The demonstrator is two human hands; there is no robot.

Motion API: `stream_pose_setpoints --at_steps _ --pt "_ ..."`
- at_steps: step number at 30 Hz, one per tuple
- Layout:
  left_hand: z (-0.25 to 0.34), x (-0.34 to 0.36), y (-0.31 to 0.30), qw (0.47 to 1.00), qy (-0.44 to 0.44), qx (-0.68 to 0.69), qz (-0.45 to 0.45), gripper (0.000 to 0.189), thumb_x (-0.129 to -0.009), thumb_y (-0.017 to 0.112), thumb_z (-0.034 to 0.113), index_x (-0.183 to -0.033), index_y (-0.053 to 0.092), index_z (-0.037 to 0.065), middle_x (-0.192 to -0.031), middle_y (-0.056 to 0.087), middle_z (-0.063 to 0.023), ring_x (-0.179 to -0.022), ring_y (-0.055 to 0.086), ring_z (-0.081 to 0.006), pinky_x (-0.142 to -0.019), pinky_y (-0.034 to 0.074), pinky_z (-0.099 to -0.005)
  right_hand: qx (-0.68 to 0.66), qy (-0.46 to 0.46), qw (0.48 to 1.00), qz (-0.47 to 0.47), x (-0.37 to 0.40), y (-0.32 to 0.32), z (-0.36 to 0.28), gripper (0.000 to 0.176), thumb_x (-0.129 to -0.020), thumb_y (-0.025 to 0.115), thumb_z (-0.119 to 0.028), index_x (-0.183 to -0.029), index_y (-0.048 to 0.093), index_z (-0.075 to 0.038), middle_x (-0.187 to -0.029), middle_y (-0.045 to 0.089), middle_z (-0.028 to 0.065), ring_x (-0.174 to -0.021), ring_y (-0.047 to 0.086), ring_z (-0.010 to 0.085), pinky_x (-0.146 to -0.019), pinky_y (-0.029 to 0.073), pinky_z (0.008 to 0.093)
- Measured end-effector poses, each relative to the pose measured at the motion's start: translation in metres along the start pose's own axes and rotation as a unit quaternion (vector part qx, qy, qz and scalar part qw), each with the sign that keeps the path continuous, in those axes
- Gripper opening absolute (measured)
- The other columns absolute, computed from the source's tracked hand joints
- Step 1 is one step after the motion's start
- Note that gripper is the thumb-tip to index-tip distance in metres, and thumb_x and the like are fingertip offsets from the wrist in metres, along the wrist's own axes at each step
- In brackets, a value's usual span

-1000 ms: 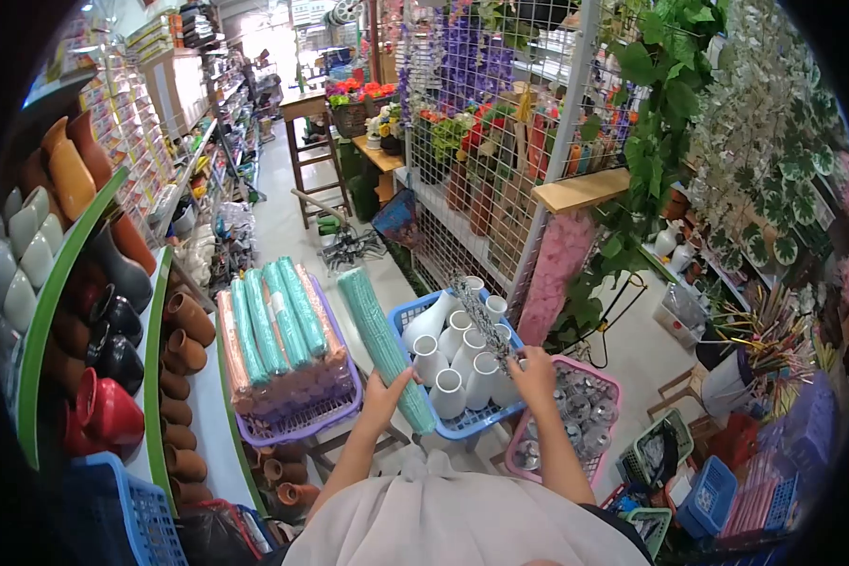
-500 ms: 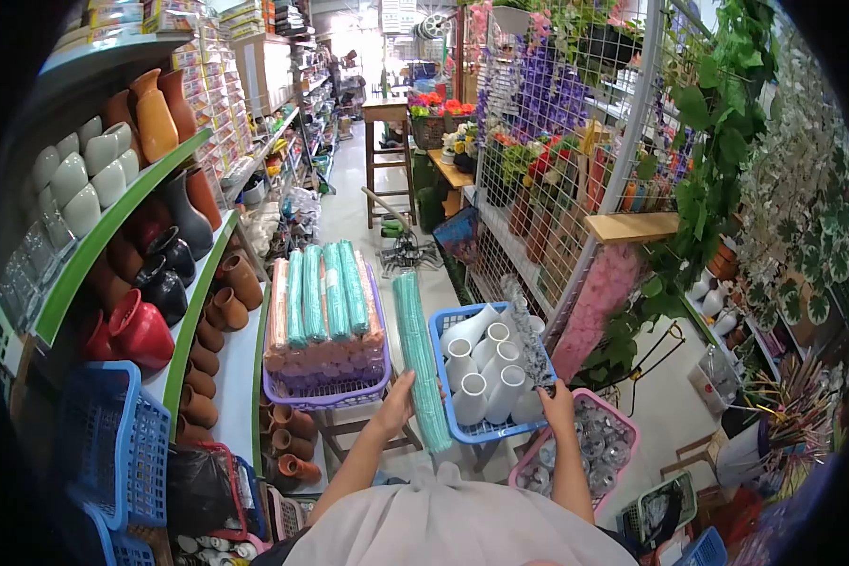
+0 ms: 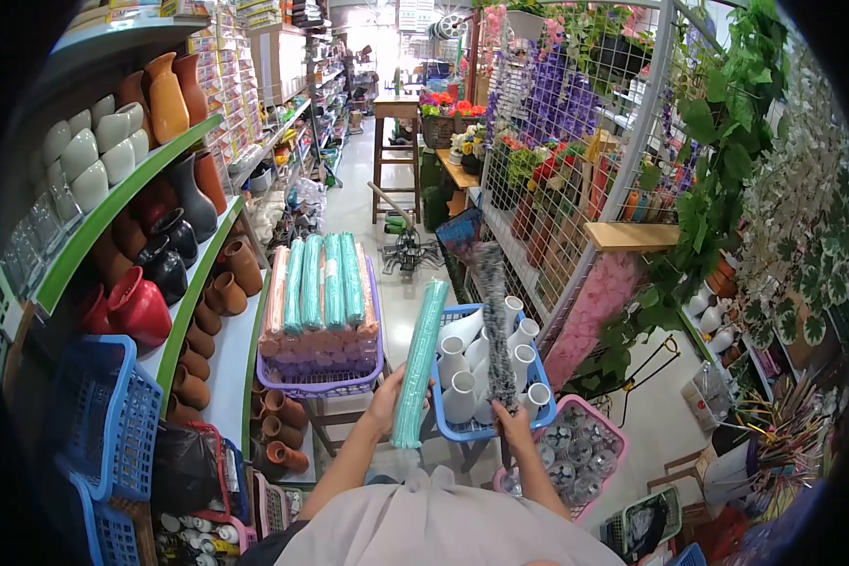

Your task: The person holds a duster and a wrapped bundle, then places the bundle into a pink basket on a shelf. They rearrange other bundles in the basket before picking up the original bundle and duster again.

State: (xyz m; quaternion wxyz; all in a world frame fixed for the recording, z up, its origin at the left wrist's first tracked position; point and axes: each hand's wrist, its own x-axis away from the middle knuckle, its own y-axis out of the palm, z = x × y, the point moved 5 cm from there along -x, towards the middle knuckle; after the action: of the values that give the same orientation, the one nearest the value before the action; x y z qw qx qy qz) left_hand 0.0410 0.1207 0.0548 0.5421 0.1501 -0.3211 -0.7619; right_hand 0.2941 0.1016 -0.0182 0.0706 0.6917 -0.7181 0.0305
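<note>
My left hand [image 3: 387, 404] is wrapped round the lower part of a teal plastic-wrapped bundle [image 3: 419, 368], which stands nearly upright, leaning a little right. My right hand [image 3: 510, 422] grips the dark handle of a grey fluffy duster [image 3: 496, 325]. The duster rises over a blue basket [image 3: 467, 436] holding several white vases [image 3: 459, 396]. Left of my left hand, a purple basket [image 3: 323, 389] carries stacked bundles, teal ones [image 3: 331, 283] on top of orange and purple ones.
A pink basket [image 3: 623, 443] of clear glass items is right of the vases. Shelves [image 3: 219, 377] with clay pots line the left side. A wire rack [image 3: 538, 179] with artificial flowers stands at right. A wooden stool [image 3: 396, 106] is in the aisle ahead.
The duster has moved left and now stands upright over the vases, with my right hand on its handle. The teal bundle has tilted from leaning left to leaning right.
</note>
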Motion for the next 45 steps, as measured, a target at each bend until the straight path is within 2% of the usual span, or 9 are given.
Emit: stream_pose_setpoints --at_steps 6,14,20,25,31,35,40,42,45 --pt "0.004 0.012 -0.004 0.99 0.05 -0.123 0.042 0.061 -0.096 0.049 0.033 -0.146 0.021 0.012 -0.11 0.051 -0.011 -0.081 0.059 -0.02 -0.067 0.053 -0.033 0.086 -0.142 0.985 0.039 0.006 -0.001 -0.015 0.02 -0.082 0.068 -0.017 -0.092 0.059 -0.002 -0.073 0.059 0.0018 -0.062 0.058 0.013 -0.056 0.045 0.0255" --pt "-0.005 0.004 -0.023 0.991 0.038 -0.115 0.051 0.053 -0.097 0.036 0.046 -0.139 0.036 0.014 -0.101 0.058 -0.0088 -0.079 0.059 -0.0174 -0.069 0.052 -0.0309 0.413 -0.32 0.853 -0.004 0.048 0.012 -0.058 0.036 -0.075 0.073 -0.03 -0.095 0.062 -0.002 -0.083 0.064 0.0173 -0.078 0.062 0.0373 -0.067 0.048 0.0391" --pt "-0.006 0.017 -0.016 0.993 0.008 -0.119 0.019 0.054 -0.098 0.038 0.038 -0.147 0.023 0.018 -0.101 0.058 -0.0098 -0.087 0.058 -0.0186 -0.074 0.051 -0.0352 0.395 -0.153 0.896 0.131 0.041 0.003 -0.058 0.034 -0.069 0.073 -0.03 -0.089 0.063 -0.004 -0.085 0.065 0.015 -0.079 0.063 0.0351 -0.066 0.048 0.0414" --pt "0.001 0.029 -0.016 0.99 0.03 -0.124 0.054 0.056 -0.097 0.043 0.034 -0.147 0.024 0.016 -0.097 0.057 -0.0088 -0.075 0.06 -0.0178 -0.064 0.054 -0.0314 0.569 -0.307 0.757 -0.096 0.058 0.012 -0.058 0.038 -0.067 0.075 -0.033 -0.094 0.065 -0.009 -0.086 0.067 0.0137 -0.076 0.063 0.0353 -0.065 0.049 0.0423" --pt "-0.006 0.036 -0.028 0.989 0.018 -0.135 0.056 0.053 -0.097 0.044 0.035 -0.143 0.029 0.014 -0.097 0.058 -0.0096 -0.077 0.062 -0.017 -0.066 0.054 -0.0297 0.422 -0.128 0.891 0.103 0.042 -0.004 -0.051 0.034 -0.066 0.076 -0.03 -0.088 0.065 -0.007 -0.084 0.065 0.0131 -0.078 0.063 0.0337 -0.065 0.049 0.0409" --pt "-0.008 0.043 -0.049 0.994 -0.001 -0.084 0.072 0.046 -0.097 0.045 0.038 -0.131 0.042 0.008 -0.097 0.059 -0.0081 -0.077 0.061 -0.0154 -0.067 0.054 -0.0282 0.467 -0.334 0.816 -0.064 0.054 0.01 -0.045 0.038 -0.064 0.078 -0.03 -0.089 0.065 -0.006 -0.086 0.066 0.014 -0.079 0.063 0.0338 -0.066 0.049 0.0413" --pt "0.003 0.059 -0.043 0.993 -0.012 -0.099 0.066 0.051 -0.096 0.046 0.033 -0.141 0.031 0.015 -0.099 0.058 -0.0075 -0.083 0.059 -0.0137 -0.068 0.053 -0.0295 0.513 -0.273 0.814 0.012 0.039 0.009 -0.04 0.045 -0.062 0.076 -0.035 -0.095 0.065 -0.007 -0.089 0.066 0.0155 -0.081 0.064 0.0338 -0.067 0.05 0.0416" --pt "0.0 0.058 -0.042 0.994 0.003 -0.1 0.048 0.05 -0.096 0.046 0.036 -0.138 0.033 0.014 -0.099 0.059 -0.0082 -0.081 0.06 -0.0147 -0.068 0.054 -0.0299 0.412 -0.135 0.898 0.079 0.046 0.017 -0.061 0.045 -0.063 0.076 -0.036 -0.095 0.064 -0.007 -0.089 0.065 0.0152 -0.08 0.063 0.0341 -0.065 0.05 0.0421" --pt "0.0 0.053 -0.038 0.997 0.025 -0.063 0.029 0.048 -0.096 0.044 0.04 -0.133 0.037 0.011 -0.099 0.061 -0.0095 -0.079 0.062 -0.0162 -0.067 0.055 -0.0306 0.489 -0.253 0.835 -0.002 0.047 0.017 -0.05 0.044 -0.062 0.077 -0.036 -0.094 0.064 -0.008 -0.085 0.065 0.0152 -0.079 0.063 0.0347 -0.065 0.049 0.0424"
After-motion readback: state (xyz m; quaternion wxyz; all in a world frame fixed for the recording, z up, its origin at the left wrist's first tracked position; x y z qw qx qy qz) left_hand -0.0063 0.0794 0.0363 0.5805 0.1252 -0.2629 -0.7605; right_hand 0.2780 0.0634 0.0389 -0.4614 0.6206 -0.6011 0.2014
